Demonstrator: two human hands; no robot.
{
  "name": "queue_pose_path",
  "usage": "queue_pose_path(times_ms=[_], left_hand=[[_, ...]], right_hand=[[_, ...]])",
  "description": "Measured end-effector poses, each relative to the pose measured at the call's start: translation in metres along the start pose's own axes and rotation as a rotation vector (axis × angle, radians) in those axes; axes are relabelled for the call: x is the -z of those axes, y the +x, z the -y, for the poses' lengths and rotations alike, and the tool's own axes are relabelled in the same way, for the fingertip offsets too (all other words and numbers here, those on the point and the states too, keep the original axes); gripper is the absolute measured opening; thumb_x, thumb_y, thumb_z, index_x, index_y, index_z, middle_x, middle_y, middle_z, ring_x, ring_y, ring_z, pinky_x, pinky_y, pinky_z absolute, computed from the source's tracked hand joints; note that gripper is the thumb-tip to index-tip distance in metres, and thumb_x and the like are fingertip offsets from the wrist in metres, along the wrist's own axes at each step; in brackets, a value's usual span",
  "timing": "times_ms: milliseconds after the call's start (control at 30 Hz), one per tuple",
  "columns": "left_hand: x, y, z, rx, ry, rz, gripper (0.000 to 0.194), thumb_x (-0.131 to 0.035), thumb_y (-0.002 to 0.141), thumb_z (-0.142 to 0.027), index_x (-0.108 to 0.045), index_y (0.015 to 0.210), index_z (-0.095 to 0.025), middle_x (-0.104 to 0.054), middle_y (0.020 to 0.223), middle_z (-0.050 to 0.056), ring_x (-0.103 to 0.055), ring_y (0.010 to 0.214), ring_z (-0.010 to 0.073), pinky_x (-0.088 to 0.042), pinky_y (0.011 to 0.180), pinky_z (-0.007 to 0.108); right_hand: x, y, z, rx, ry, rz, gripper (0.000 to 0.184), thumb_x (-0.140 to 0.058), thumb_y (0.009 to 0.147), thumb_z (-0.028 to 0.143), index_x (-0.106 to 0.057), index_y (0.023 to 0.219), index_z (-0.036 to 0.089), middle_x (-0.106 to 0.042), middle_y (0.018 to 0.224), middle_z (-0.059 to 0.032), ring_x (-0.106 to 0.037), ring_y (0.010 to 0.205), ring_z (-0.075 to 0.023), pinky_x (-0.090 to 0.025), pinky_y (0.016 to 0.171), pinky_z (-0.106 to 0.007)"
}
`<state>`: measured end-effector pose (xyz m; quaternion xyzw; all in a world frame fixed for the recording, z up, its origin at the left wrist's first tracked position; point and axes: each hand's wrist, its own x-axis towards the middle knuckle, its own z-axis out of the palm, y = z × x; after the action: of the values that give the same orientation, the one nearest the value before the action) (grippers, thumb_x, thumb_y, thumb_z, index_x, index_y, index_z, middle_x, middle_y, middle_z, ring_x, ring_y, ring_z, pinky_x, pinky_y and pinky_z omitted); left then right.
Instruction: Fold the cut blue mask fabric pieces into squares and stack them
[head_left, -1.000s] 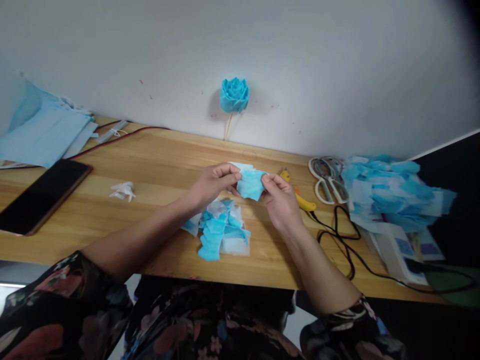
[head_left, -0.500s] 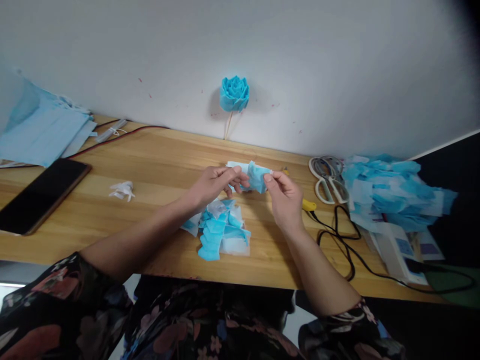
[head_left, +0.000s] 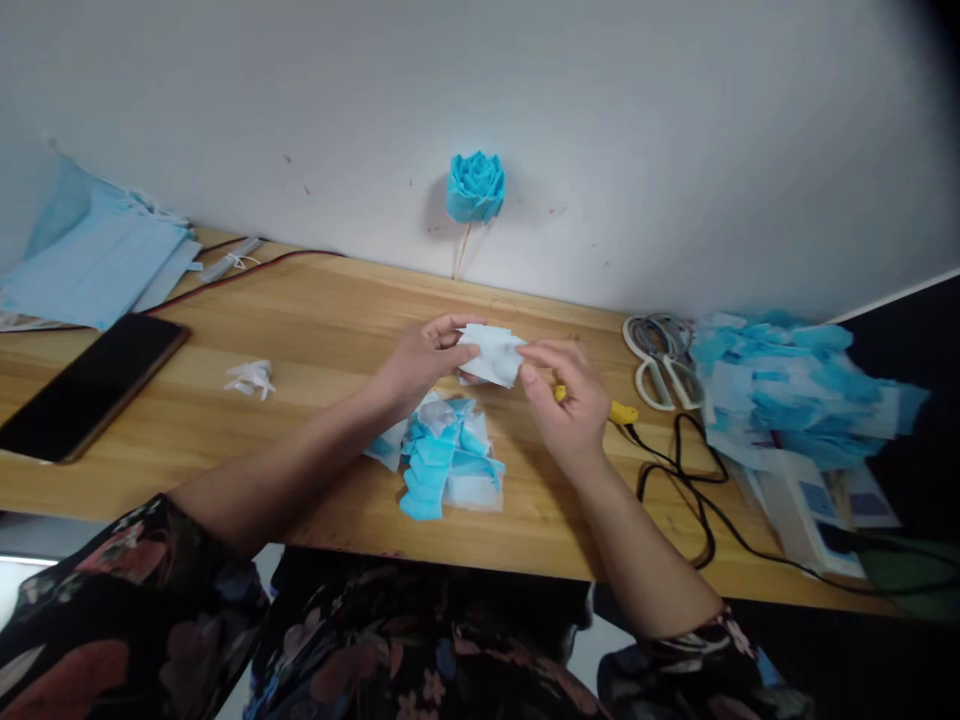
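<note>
Above the middle of the wooden table (head_left: 315,320), both hands pinch one small piece of pale fabric (head_left: 493,352). My left hand (head_left: 421,358) grips its left edge between thumb and fingers. My right hand (head_left: 571,395) pinches its right edge, thumb underneath. The piece shows its whitish side, with a little blue at the rim. Just below the hands lies a small pile of blue and white fabric pieces (head_left: 442,455) on the table.
A blue fabric rose on a stick (head_left: 475,188) leans on the wall. White-handled scissors (head_left: 660,352), a yellow-handled tool (head_left: 616,410) with black cable and a heap of blue scraps (head_left: 787,380) lie right. A phone (head_left: 86,385), blue sheets (head_left: 90,270) and a white scrap (head_left: 250,378) lie left.
The piece was held spread with its blue side showing; the hands have turned and folded it, so its whitish side now faces up. The hands stayed above the pile.
</note>
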<state>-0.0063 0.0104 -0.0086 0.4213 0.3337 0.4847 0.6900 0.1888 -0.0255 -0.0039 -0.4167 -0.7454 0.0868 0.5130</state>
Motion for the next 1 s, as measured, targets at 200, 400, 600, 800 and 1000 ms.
queue_pose_path(times_ms=[200,400,600,800,1000], left_hand=[[-0.001,-0.001,0.000,-0.016,0.011,-0.027,0.038,-0.079,0.074,-0.018,-0.068,0.111,-0.013,-0.076,0.092,0.005,-0.069,0.077,0.0139,-0.057,0.067,0.026],[0.000,-0.001,-0.012,-0.026,0.074,-0.024,0.046,-0.076,0.082,-0.025,-0.064,0.126,-0.015,-0.075,0.107,0.008,-0.070,0.085,0.0149,-0.057,0.080,0.030],[0.011,0.007,-0.011,-0.040,0.122,-0.281,0.036,-0.062,0.090,-0.023,-0.059,0.124,-0.016,-0.071,0.115,0.010,-0.067,0.090,0.0138,-0.052,0.082,0.027],[0.012,0.007,-0.006,-0.021,0.176,-0.311,0.040,-0.061,0.090,-0.027,-0.056,0.129,-0.018,-0.070,0.120,0.010,-0.068,0.101,0.0158,-0.050,0.084,0.026],[0.006,0.003,-0.010,-0.005,0.133,-0.251,0.044,-0.060,0.092,-0.031,-0.052,0.132,-0.015,-0.070,0.124,0.014,-0.069,0.102,0.0183,-0.051,0.091,0.031]], right_hand=[[-0.009,-0.002,-0.011,-0.456,0.271,0.017,0.034,-0.072,0.086,0.044,-0.069,0.115,0.026,-0.073,0.108,-0.0044,-0.067,0.094,-0.0194,-0.056,0.080,-0.035],[-0.002,0.007,-0.022,-0.632,0.492,-0.143,0.025,-0.078,0.078,0.046,-0.069,0.085,0.024,-0.066,0.077,0.0029,-0.057,0.069,-0.0118,-0.049,0.069,-0.026],[0.012,0.018,-0.037,-0.652,0.540,-0.212,0.025,-0.079,0.076,0.043,-0.064,0.078,0.024,-0.058,0.069,0.0046,-0.054,0.066,-0.0113,-0.045,0.062,-0.024],[0.003,0.022,-0.035,-0.748,0.531,-0.121,0.035,-0.086,0.065,0.048,-0.067,0.079,0.022,-0.065,0.071,0.0044,-0.055,0.064,-0.0109,-0.045,0.060,-0.024],[-0.008,0.035,-0.032,-0.777,0.481,-0.007,0.047,-0.084,0.063,0.043,-0.073,0.103,0.021,-0.061,0.061,0.0063,-0.050,0.059,-0.0110,-0.041,0.057,-0.024]])
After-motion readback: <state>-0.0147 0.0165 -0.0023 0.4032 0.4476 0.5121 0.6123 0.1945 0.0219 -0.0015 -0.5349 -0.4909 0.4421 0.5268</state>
